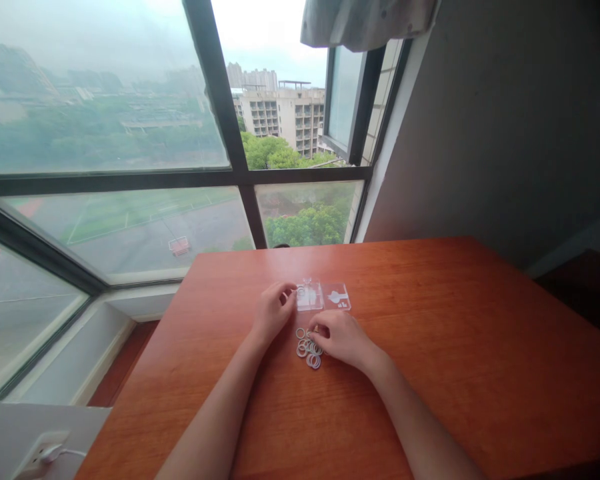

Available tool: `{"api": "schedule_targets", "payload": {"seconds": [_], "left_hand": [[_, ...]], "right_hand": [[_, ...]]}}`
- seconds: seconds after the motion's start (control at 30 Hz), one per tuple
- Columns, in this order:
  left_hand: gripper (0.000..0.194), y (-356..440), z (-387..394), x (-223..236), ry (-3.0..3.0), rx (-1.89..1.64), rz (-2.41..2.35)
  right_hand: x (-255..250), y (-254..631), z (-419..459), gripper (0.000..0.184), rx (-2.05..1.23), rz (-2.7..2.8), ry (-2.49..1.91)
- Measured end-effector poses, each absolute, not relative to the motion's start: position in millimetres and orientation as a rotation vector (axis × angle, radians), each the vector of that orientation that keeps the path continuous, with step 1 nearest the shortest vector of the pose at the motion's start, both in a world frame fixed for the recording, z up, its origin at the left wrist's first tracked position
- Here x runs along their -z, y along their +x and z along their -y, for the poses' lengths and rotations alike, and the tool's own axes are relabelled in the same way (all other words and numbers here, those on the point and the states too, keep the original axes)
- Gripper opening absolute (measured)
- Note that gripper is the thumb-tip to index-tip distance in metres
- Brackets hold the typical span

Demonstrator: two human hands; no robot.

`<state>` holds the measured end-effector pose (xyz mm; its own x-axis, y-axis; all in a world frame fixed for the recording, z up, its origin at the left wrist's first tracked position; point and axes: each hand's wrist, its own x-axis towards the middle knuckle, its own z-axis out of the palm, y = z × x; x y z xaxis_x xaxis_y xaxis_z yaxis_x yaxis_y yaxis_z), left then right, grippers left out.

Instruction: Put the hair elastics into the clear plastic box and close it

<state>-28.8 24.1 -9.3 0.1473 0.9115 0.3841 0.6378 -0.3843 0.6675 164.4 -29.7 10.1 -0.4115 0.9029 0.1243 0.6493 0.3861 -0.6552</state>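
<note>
On the wooden table lies a loose pile of small pale rings [314, 361], some overlapping. Beyond it an open, clear plastic box [310, 301] holds a few rings at its left side. Its transparent lid [337, 297], with a white printed shape, lies flat to the right. My left hand [275, 308] has its fingers curled against the left edge of the box, thumb and fingertips close together. Over the right part of the pile, my right hand [339, 337] is bent with its fingertips pinched among the rings; what is between them is hidden.
The reddish-brown table [445, 347] reaches to a large window with dark frames [243, 175]. A grey wall [485, 133] rises on the right. At lower left, a plug [50, 454] with a white cable sits in a wall socket.
</note>
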Motion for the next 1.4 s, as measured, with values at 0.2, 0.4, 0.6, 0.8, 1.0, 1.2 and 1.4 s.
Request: {"api": "schedule_targets", "payload": {"seconds": [0.2, 0.4, 0.6, 0.8, 1.0, 1.2, 1.4], "left_hand": [[0.012, -29.2, -24.1, 9.6, 2.08, -1.105, -1.482], [0.011, -28.6, -16.5, 1.2, 2.105, -1.133, -1.415], [0.018, -18.6, -4.3, -20.8, 1.988, -1.02, -1.174], [0.016, -10.2, 1.5, -26.0, 2.039, -0.924, -1.08], [0.012, -13.9, -4.3, -20.3, 2.035, -1.019, -1.222], [0.012, -29.4, -17.2, -9.2, 2.058, -1.216, -1.589], [0.012, -26.8, -29.0, 3.3, 2.01, -1.204, -1.607]], "right_hand": [[-9.3, 162.7, 28.2, 0.006, -0.823, 2.079, -1.266], [-15.0, 163.1, 23.5, 0.006, -0.743, 1.862, -1.271], [-22.0, 165.8, 22.4, 0.011, -0.649, 1.726, -1.299], [-21.3, 166.2, 22.0, 0.013, -0.634, 1.719, -1.3], [-18.5, 166.2, 21.5, 0.012, -0.625, 1.704, -1.302], [-14.6, 164.5, 20.2, 0.01, -0.586, 1.754, -1.312], [-12.1, 162.4, 20.7, 0.008, -0.589, 1.817, -1.306]]}}
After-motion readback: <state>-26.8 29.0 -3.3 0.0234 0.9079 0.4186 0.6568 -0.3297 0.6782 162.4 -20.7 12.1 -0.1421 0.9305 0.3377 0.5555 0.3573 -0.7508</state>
